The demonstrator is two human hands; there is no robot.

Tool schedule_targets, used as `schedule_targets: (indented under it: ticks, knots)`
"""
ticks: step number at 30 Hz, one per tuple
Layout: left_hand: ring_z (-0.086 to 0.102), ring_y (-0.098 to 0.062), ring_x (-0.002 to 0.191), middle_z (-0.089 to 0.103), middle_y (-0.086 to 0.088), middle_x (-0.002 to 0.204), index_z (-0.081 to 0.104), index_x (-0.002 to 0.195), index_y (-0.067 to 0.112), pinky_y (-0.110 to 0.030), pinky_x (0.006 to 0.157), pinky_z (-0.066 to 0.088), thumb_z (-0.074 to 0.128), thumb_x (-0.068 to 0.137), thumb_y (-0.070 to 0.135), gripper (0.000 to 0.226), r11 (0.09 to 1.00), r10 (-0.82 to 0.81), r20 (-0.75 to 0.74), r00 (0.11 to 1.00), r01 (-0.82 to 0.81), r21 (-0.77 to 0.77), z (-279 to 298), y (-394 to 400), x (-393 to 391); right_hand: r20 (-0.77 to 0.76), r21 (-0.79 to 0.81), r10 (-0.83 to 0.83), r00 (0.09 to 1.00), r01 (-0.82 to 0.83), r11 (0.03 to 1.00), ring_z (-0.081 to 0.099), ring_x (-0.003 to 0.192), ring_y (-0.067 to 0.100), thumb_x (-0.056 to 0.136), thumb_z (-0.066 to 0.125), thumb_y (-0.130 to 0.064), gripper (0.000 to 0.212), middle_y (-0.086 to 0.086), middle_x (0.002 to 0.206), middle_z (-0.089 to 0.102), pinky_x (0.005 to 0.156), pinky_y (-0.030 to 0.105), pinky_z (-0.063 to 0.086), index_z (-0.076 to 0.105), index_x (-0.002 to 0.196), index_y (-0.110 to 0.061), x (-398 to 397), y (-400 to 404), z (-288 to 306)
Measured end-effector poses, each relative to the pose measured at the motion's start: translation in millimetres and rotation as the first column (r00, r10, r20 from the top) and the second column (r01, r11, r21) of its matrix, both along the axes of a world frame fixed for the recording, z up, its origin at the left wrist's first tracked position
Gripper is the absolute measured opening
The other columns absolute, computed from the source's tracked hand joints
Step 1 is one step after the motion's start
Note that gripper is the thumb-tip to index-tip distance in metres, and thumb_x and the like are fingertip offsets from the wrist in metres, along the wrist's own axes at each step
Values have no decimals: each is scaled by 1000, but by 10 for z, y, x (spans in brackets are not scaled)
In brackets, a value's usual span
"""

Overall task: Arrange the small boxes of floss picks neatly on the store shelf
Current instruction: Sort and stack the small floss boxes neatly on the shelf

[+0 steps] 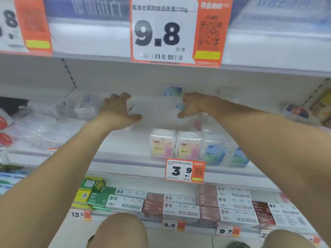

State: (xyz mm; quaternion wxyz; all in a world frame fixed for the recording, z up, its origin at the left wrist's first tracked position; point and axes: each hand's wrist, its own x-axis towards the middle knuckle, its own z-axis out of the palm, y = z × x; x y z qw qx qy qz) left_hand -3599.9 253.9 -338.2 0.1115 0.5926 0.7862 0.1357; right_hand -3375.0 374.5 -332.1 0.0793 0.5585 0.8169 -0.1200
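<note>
Both hands reach deep into the white store shelf (125, 158), the left hand (117, 111) with fingers spread wide and curled, the right hand (192, 104) seemingly pinching a blurred clear plastic floss-pick box (180, 105). At the shelf's front, around 5 o'clock from the hands, stands the row of small clear boxes with pink-yellow and blue labels (188, 145). My worry is that a forearm dragging back could topple that row off the edge.

We see white shelf (125, 158) w/ four floss boxes (162, 143) in front row, clear packs (41, 127) at left.
</note>
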Motion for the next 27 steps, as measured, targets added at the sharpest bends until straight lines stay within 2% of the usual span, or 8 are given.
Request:
schedule_targets:
  ticks: [3, 6, 7, 10, 17, 19, 23, 27]
  knots:
    - [43, -37, 127, 42, -14, 141, 27, 147, 26, -42, 103, 40, 72, 73, 59, 92, 991, -1, -3, 1000, 1, -133, -196, 47, -167, -22, -43, -22, 1000, 21, 999, 59, 102, 21, 67, 83, -46, 73, 3, 126, 59, 81, 30, 49, 55, 126, -14, -42, 73, 28]
    - [42, -36, 125, 46, -11, 137, 31, 145, 31, -41, 100, 38, 70, 75, 57, 85, 998, -48, -66, 997, 45, -40, -329, 48, -178, -47, 35, 38, 998, -36, 999, 58, 77, 17, 60, 88, -40, 48, 7, 108, 65, 60, 27, 44, 61, 91, -14, -111, 160, 65]
    - [40, -36, 127, 45, -9, 138, 31, 145, 33, -41, 99, 36, 69, 76, 57, 83, 998, -59, -69, 996, 58, -13, -349, 41, -168, -60, 84, 65, 996, -60, 995, 58, 79, 18, 60, 89, -39, 52, 8, 109, 65, 62, 28, 46, 63, 95, -12, -154, 201, 62]
    - [35, -34, 129, 41, -7, 141, 26, 147, 38, -41, 99, 33, 65, 79, 56, 80, 993, -114, -83, 990, 115, 4, -399, 23, -131, -97, 181, 125, 987, -106, 978, 54, 107, 27, 60, 92, -32, 81, 11, 127, 49, 89, 35, 50, 55, 129, -11, -286, 377, -11]
    - [30, -28, 130, 38, -4, 138, 21, 146, 45, -41, 104, 25, 56, 81, 65, 77, 987, -159, -110, 981, 161, 9, -447, 41, -147, 34, 391, 162, 986, -162, 906, 33, 128, 33, 78, 75, -18, 57, 12, 138, 36, 98, 43, 41, 48, 128, -15, -458, 721, -281]
    - [30, -28, 129, 38, -4, 135, 20, 146, 45, -42, 103, 26, 52, 81, 67, 75, 987, -159, -138, 978, 160, -1, -446, 58, -133, 10, 364, 150, 989, -144, 920, 36, 126, 35, 75, 76, -20, 63, 13, 135, 38, 96, 43, 44, 44, 129, -12, -463, 728, -264]
    - [30, -28, 127, 37, -4, 132, 19, 145, 45, -42, 100, 26, 48, 82, 69, 73, 988, -153, -152, 976, 153, -11, -435, 63, -102, 51, 222, 12, 999, -23, 975, 43, 126, 35, 63, 86, -41, 102, 15, 138, 39, 100, 44, 45, 32, 144, -7, -462, 664, -112]
    - [28, -30, 133, 35, -6, 142, 18, 149, 38, -43, 103, 26, 45, 86, 67, 74, 989, -131, -72, 989, 126, -75, -370, 81, -97, 50, 90, 117, 992, -121, 988, 50, 122, 28, 69, 85, -36, 89, 8, 137, 44, 91, 30, 47, 42, 143, -11, -382, 460, 79]
